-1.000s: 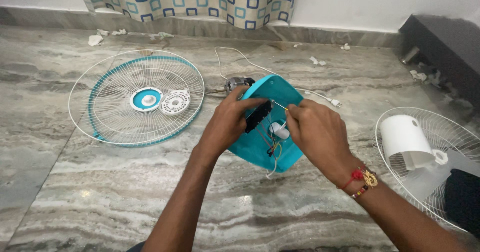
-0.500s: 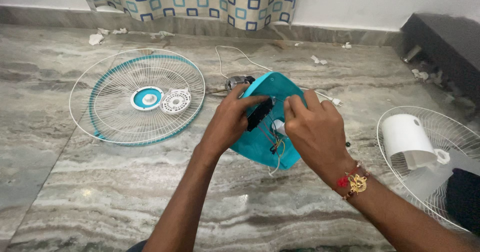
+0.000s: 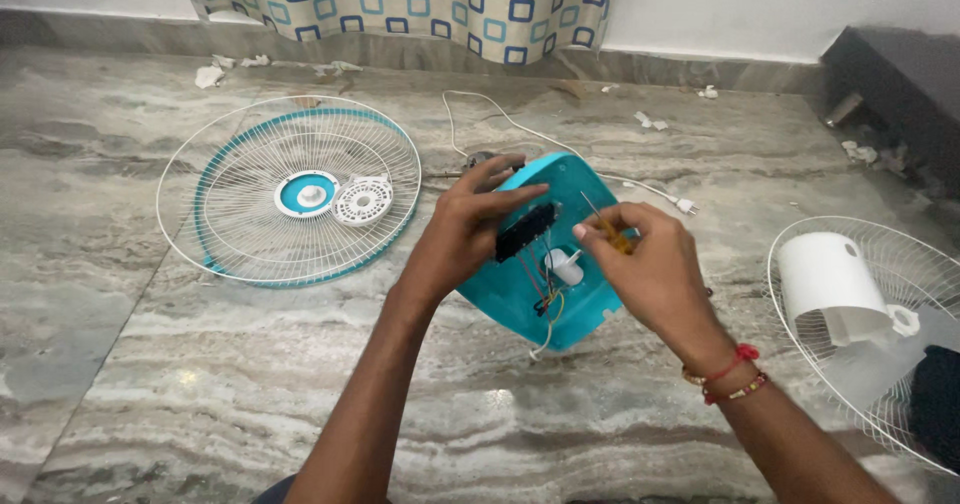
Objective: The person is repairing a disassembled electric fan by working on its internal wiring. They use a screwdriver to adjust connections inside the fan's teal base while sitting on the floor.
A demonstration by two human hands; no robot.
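Round teal plastic fan base (image 3: pixel 585 309), frame centre, is held tilted above the marble floor (image 3: pixel 150 384) | left hand (image 3: pixel 465 234) fingers clasped on its upper edge | right hand (image 3: pixel 650 269) fingers pinched on a thin yellow-handled screwdriver (image 3: pixel 603 226).

Teal fan base (image 3: pixel 580 309) tilted on the marble floor (image 3: pixel 200 404), gripped at its upper edge by left hand (image 3: pixel 465 229). Right hand (image 3: pixel 650 264) over it, pinching a thin screwdriver (image 3: pixel 600 226). Left of the base, a grille (image 3: pixel 290 189); right, another grille (image 3: pixel 880 314) with white housing (image 3: pixel 830 284).
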